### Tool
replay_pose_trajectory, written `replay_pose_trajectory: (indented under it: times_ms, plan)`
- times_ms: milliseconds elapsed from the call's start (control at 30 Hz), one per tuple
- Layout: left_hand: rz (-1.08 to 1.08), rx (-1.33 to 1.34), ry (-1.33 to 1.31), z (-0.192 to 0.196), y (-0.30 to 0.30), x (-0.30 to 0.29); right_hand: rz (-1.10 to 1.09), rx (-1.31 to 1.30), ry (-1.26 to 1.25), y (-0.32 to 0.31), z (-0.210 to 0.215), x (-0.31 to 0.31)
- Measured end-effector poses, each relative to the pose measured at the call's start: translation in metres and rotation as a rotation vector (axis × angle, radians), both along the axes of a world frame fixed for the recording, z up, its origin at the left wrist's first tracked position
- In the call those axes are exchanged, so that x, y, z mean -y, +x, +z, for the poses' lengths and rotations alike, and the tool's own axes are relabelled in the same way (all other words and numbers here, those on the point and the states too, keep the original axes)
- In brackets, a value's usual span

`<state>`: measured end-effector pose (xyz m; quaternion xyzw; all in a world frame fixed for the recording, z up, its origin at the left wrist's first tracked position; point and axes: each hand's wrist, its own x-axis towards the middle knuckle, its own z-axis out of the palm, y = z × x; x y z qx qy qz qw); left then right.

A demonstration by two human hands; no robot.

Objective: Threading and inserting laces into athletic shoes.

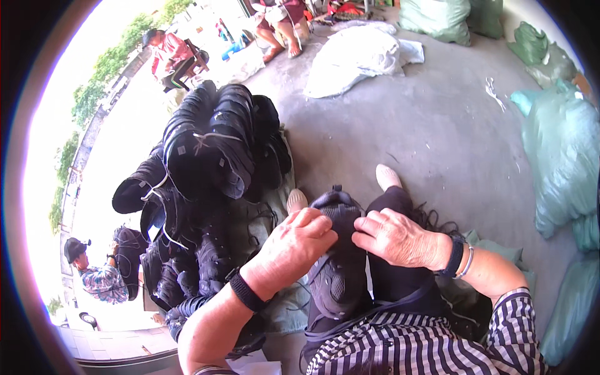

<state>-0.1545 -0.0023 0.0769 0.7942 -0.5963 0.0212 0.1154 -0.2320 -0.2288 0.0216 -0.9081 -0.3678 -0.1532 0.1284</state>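
Note:
A black shoe upper (337, 275) lies on my lap, toe end pointing away from me. My left hand (294, 247) grips its left side near the top, fingers curled over the edge. My right hand (397, 237) pinches the same piece from the right, fingertips meeting the left hand's at the upper's middle. A black band sits on each wrist. My legs in black trousers stretch forward, feet in pale shoes (387, 176).
A big pile of tied bundles of black shoe uppers (212, 150) stands to my left on cloth. White sack (356, 56) lies ahead; green sacks (562, 156) line the right. People sit at the far side and lower left on the concrete floor (431, 131).

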Motion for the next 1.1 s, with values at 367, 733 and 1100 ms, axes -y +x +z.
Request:
replay_pose_trajectory:
  times_ms: [367, 733, 1100]
  plan:
    - [-0.053, 0.174, 0.382, -0.005, -0.006, 0.020, 0.150, -0.074, -0.173, 0.017, 0.007, -0.003]
    - [0.180, 0.100, 0.367, -0.015, -0.011, 0.023, 0.049, -0.463, -0.039, 0.033, -0.001, -0.005]
    - [0.141, -0.178, 0.546, -0.007, 0.002, 0.030, -0.016, -0.685, 0.027, 0.029, 0.012, -0.008]
